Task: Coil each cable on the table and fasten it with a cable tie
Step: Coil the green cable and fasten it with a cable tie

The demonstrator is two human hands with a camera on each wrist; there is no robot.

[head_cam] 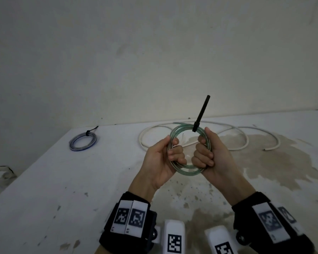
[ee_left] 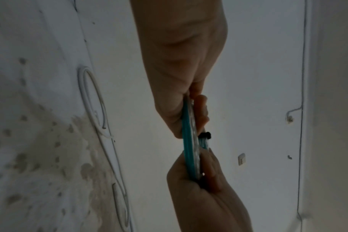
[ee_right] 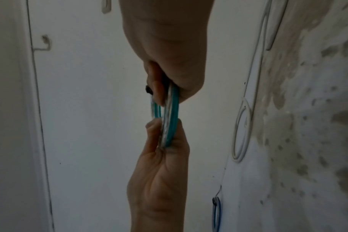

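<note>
Both hands hold a coil of clear green cable (head_cam: 189,170) up above the table. My left hand (head_cam: 165,154) grips the coil's left side with curled fingers. My right hand (head_cam: 207,153) grips the right side. A black cable tie (head_cam: 201,114) is fastened around the coil's top, its long tail pointing up. In the left wrist view the green cable (ee_left: 188,141) appears edge-on between the hands, with the tie head (ee_left: 206,135) beside it. The right wrist view shows the green cable (ee_right: 171,119) the same way.
A blue coil (head_cam: 83,142) fastened with a black tie lies on the white table (head_cam: 44,189) at the far left. A loose white cable (head_cam: 237,138) sprawls along the back edge by the wall. Brown stains mark the right half of the table.
</note>
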